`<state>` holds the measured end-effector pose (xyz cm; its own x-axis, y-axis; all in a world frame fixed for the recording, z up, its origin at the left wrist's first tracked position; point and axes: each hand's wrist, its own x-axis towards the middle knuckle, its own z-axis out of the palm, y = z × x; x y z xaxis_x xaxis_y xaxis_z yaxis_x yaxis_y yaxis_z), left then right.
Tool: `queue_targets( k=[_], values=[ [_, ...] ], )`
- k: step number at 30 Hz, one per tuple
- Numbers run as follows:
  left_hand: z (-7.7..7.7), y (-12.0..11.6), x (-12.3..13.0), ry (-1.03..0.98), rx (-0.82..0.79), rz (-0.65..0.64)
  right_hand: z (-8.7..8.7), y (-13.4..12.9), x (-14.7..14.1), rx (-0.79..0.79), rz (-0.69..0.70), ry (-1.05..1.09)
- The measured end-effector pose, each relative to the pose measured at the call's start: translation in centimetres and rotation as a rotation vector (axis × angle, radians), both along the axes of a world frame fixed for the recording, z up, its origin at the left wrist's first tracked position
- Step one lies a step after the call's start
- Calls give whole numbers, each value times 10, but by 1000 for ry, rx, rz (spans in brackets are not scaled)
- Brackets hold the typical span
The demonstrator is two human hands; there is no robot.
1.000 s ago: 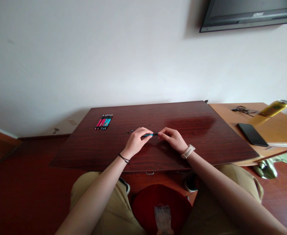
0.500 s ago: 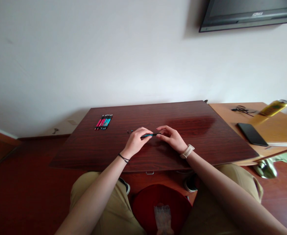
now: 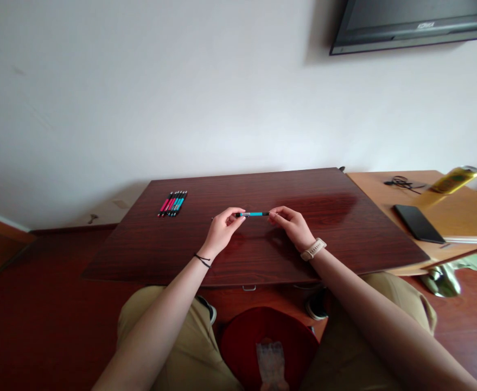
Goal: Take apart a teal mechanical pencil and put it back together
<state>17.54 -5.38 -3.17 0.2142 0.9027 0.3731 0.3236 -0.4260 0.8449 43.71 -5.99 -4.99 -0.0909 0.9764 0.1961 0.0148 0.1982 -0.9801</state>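
Just below the middle of the frame, both hands hold one teal pen (image 3: 253, 214) level and clear of the dark red worktop (image 3: 328, 239). The left hand (image 3: 222, 231) has its fingertips pinched shut on the pen's left, black end, and the right hand (image 3: 293, 227) is pinched on the other end in the same way, so each grip is closed to the width of the barrel and has only the pen in it. Held by its two ends like this, the teal middle of the barrel is bare between the hands, a hold that suits pulling or twisting the ends against each other; whether a cap or tip is loose cannot be told at this size. Towards the left of the frame, on the far part of the worktop, a row of pens (image 3: 173, 203) in pink and teal lies side by side, touching, well apart from the hands; laid out neatly like that they read as a sorted batch. No box, tray or cup is in view on the worktop; the pens lie on the bare wood. At the right of the frame a lighter side table (image 3: 458, 214) carries a black phone (image 3: 419, 223), a tangle of dark cable (image 3: 403, 183) and a yellow can (image 3: 452, 180), blurred.
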Motion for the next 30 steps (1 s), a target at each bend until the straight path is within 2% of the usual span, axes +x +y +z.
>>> queue_targets(
  k=[4,11,16,24,30],
  values=[
    [-2,8,-7,-179,-122,-5,3,6,9,13,-40,5],
    [-11,16,-7,-283,-250,-10,1,17,11,77,-48,26],
    [-12,18,-6,-313,-253,22,-4,17,5,48,-28,57],
    [-10,17,-5,-323,-261,31,0,12,3,12,-39,-50],
    [-10,16,-5,-345,-280,23,-1,12,4,25,-68,8]
  ],
)
